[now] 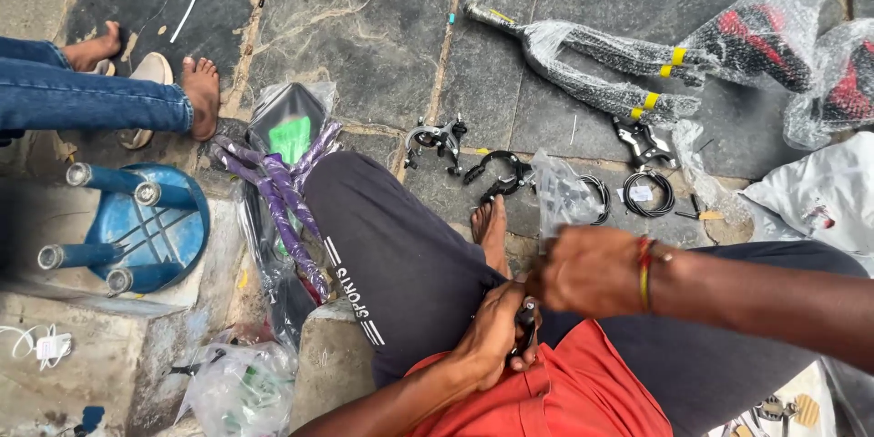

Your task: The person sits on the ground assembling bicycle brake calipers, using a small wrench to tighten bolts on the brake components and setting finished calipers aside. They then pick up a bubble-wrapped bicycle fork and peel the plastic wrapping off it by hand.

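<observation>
I sit on a stone floor with my legs in dark grey trousers. My left hand (492, 332) is closed around a small black part (526, 320) over my lap. My right hand (587, 269), with a coloured thread band at the wrist, holds a clear plastic bag (560, 196) just above the left hand. What the bag holds is hard to make out.
Two black brake calipers (437, 141) (499, 175) and coiled black cables (648, 193) lie on the slabs ahead. A plastic-wrapped bicycle fork (601, 73) lies at the far right. Purple wrapped parts (287, 196) lie left. An upturned blue stool (137, 228) and another person's feet (196, 91) are at the left.
</observation>
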